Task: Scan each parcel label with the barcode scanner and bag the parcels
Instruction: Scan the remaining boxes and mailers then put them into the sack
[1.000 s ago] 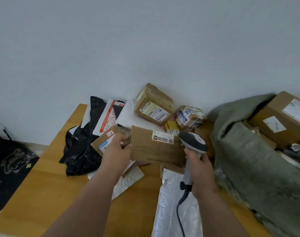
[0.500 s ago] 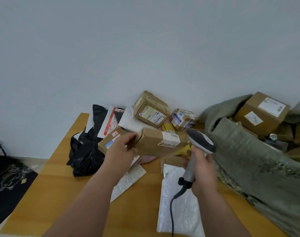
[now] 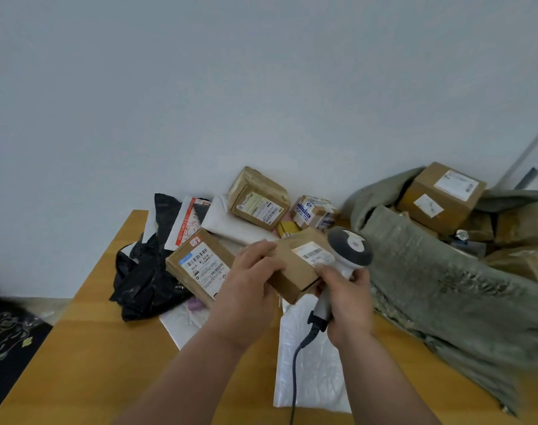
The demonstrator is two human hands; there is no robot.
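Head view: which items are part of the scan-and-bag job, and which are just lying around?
In the job:
- barcode scanner, gripped by right hand
- brown parcel, held by left hand
- labelled boxes waiting by the wall
- white mailers
- grey-green sack holding boxes

Lying about:
- dark mat on the floor
- wooden table, only the work surface

We see our 2 bare forearms reaching up from the bottom edge of the view and converging toward the middle. Our left hand (image 3: 251,273) is turned back-up, its fingers curled over the left end of a small cardboard parcel (image 3: 295,271) and gripping it. Our right hand (image 3: 347,302) sits just beside it, fingers wrapped around the handle of the barcode scanner (image 3: 347,251), thumb on the near side. The 2 hands are close together, almost touching, both wrists roughly straight.
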